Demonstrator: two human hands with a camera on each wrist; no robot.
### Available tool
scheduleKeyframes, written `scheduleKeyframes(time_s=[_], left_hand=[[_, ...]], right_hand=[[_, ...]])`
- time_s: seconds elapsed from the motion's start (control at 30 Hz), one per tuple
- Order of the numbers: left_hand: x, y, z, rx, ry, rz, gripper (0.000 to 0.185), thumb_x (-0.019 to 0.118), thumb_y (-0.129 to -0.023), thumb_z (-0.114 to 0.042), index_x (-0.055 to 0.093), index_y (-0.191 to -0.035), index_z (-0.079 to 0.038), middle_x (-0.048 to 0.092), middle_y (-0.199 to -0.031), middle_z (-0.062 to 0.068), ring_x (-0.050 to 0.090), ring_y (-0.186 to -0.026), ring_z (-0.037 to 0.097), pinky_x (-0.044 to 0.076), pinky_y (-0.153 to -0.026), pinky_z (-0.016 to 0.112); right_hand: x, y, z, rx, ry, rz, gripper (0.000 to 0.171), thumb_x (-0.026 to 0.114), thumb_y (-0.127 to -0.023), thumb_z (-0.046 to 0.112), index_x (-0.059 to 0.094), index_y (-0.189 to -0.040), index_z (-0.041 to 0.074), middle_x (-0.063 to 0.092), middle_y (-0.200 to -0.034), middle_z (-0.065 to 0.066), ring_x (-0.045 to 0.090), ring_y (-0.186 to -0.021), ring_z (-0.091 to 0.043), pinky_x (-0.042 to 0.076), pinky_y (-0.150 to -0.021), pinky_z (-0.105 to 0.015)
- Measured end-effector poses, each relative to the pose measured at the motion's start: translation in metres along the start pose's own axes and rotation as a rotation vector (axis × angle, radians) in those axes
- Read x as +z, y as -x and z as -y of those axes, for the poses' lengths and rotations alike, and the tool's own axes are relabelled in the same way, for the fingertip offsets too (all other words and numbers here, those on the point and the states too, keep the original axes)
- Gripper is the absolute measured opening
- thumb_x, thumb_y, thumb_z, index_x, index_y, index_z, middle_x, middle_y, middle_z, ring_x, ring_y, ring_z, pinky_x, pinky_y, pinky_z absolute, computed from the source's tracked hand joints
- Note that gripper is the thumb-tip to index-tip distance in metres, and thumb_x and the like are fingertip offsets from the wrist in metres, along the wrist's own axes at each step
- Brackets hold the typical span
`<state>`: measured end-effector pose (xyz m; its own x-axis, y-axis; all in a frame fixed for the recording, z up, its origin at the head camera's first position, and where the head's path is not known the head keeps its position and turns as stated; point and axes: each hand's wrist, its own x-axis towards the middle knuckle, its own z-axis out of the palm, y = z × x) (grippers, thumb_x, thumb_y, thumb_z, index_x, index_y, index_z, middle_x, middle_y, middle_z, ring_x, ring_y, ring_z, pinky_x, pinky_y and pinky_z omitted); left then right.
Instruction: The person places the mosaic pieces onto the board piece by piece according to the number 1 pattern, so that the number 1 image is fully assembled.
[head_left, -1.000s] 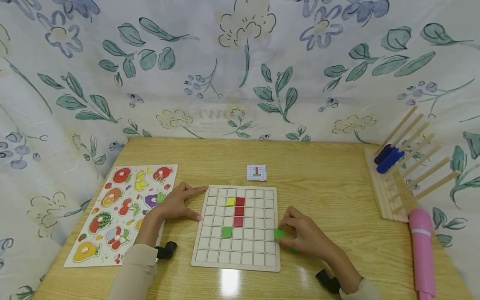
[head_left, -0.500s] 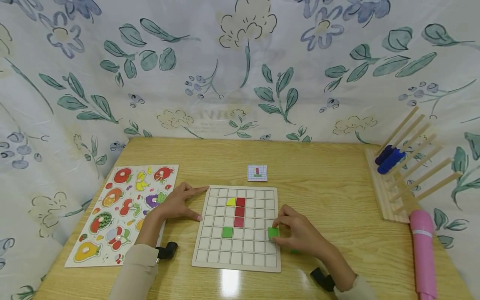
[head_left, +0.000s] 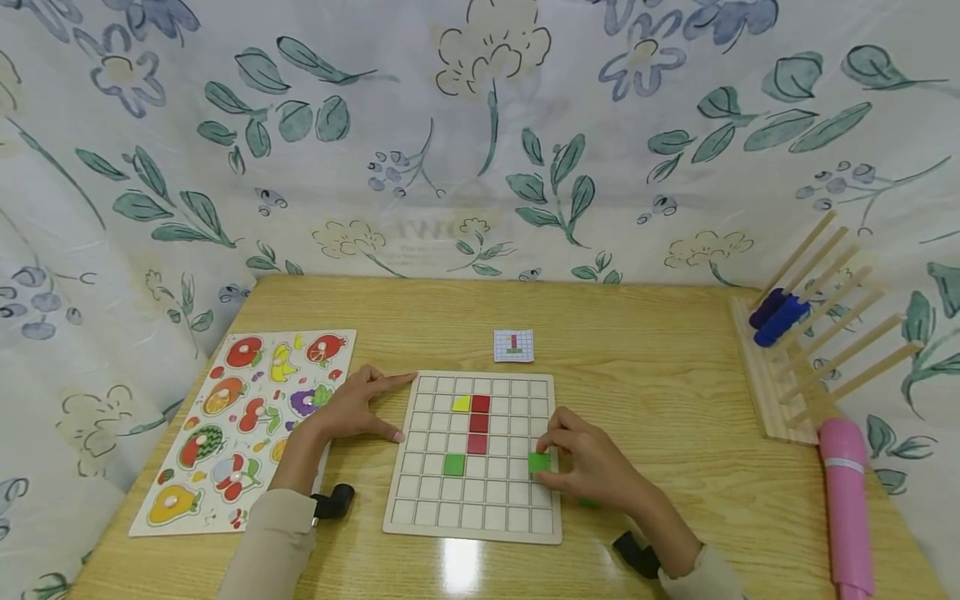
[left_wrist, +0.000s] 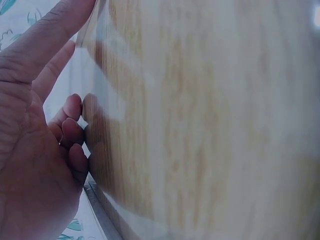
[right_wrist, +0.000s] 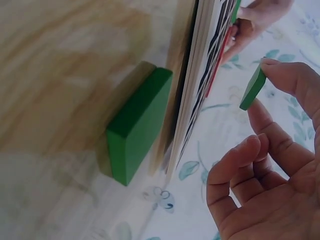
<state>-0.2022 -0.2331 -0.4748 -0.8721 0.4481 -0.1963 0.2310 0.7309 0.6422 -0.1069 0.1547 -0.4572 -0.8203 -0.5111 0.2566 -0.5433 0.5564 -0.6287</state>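
Green tile (head_left: 538, 463) pinched by right hand (head_left: 592, 467) over grid board (head_left: 472, 525) at 3 o'clock edge, left hand (head_left: 352, 408) flat, fingers straight, bracing board at 9 o'clock, spare green block (right_wrist: 137, 125) on table (head_left: 660, 392) beside board.

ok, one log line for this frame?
right hand: pinches green tile over grid board | left hand: rests on board edge | spare green tile: on table

Looking down from the head over the whole grid board (head_left: 472, 454); hugging the table (left_wrist: 210, 120) at both wrists, sharing that board (right_wrist: 192, 85).
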Motion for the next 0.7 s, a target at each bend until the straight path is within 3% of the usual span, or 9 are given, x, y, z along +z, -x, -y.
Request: scheduleKeyframes(time_s=[0.7], left_hand=[[-0.001,0.001,-0.002,0.002,-0.004,-0.001,0.096,0.091,-0.066,-0.041,0.047,-0.149,-0.025,0.035,-0.100,0.008,0.033,-0.092,0.021,0.030,-0.078,0.038]], right_hand=[[0.015,-0.018,0.012,-0.016,-0.056,0.053,0.018,0.085,-0.075,0.015,0.072,-0.086,0.010,0.047,-0.090,0.001,0.051,-0.077,-0.011,0.044,-0.067,-0.018]])
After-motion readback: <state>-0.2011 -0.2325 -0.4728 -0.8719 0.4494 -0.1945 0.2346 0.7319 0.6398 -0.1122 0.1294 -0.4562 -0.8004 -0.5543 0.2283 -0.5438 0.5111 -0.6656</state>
